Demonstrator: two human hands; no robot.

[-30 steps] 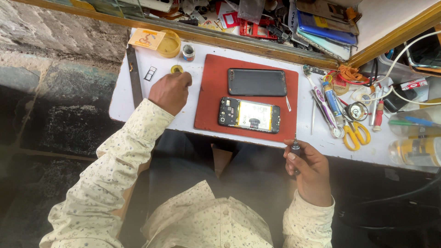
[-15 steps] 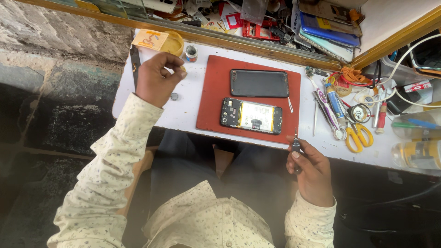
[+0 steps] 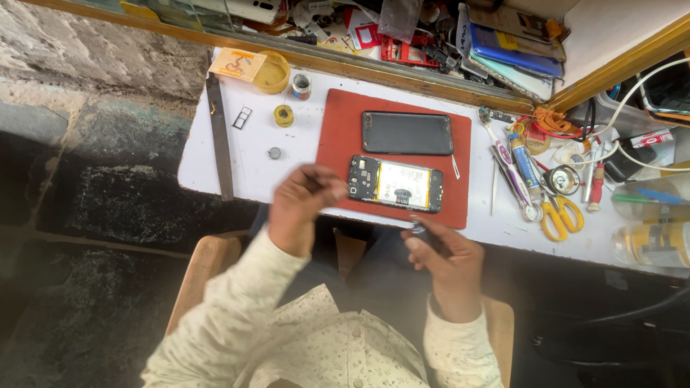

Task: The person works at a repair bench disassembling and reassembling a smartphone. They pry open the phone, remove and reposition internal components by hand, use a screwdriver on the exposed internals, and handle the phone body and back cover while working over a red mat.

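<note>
On a red mat [image 3: 338, 144] lies an opened phone [image 3: 395, 185] with its insides showing, and behind it a black phone panel [image 3: 407, 133]. My left hand [image 3: 305, 205] hovers at the table's front edge, just left of the opened phone. Its fingers are pinched on something thin and dark that I cannot identify. My right hand [image 3: 440, 259] is below the mat's front edge, holding a small dark part [image 3: 417, 228] at its fingertips.
On the white table [image 3: 251, 172] sit a yellow tape roll [image 3: 284, 115], a small grey disc [image 3: 274, 152], a card tray [image 3: 242, 117], a metal strip [image 3: 219, 136] and a yellow round box [image 3: 273, 72]. Yellow scissors [image 3: 560, 215], brushes and bottles [image 3: 654, 241] crowd the right.
My left hand went from the tape roll up to the yellow box, then came back to the front edge beside the opened phone. My right hand shifted slightly left.
</note>
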